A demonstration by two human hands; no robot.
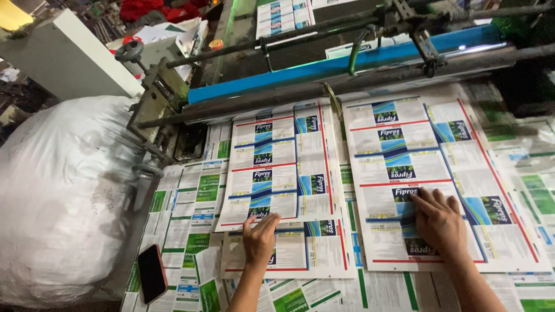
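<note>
Feeding step, I judge: left hand (pixel 259 238) flat, fingers spread, on the near edge of left printed sheet (pixel 281 164); right hand (pixel 437 219) flat, open on right printed sheet (pixel 430 173), both on bench (pixel 185 214); next needs square alignment toward far roller (pixel 324 89)

Phone (pixel 152 273) bottom left, big white sack (pixel 60 196) beside it, handwheel (pixel 129 51) & blue bar (pixel 324 68) up top.

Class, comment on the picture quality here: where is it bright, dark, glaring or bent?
Head view: printed sheets under both hands are evenly lit and sharp; the metal bar shows a glare streak and green tint; upper corners fall dark; straight edges bow slightly from the wide lens.
</note>
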